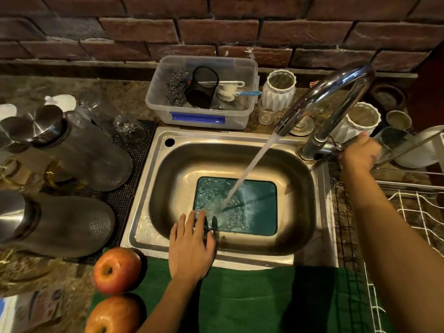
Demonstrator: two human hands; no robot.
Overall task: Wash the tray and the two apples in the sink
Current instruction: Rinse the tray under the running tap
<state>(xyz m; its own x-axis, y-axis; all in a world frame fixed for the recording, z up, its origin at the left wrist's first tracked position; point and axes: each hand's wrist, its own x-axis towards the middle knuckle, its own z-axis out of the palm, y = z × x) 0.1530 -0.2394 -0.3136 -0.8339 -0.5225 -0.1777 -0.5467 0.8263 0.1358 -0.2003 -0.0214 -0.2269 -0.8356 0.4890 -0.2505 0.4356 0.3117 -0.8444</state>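
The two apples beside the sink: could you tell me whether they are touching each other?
Cannot tell. In the head view the upper apple sits right above the lower apple, with only dark shadow where they meet.

You are standing in a home kitchen. A stainless steel sink point(165, 179) is set into a mottled stone table point(79, 280), with a curved chrome tap point(336, 97) running water into it. Behind it rises a red brick wall point(216, 30). A clear plastic tub point(201, 116) holds steel wool scourers point(176, 86) and a dish brush. A white wire dish rack point(418, 212) sits to the right, and upturned glass jars point(129, 127) drain on a black mat at left.
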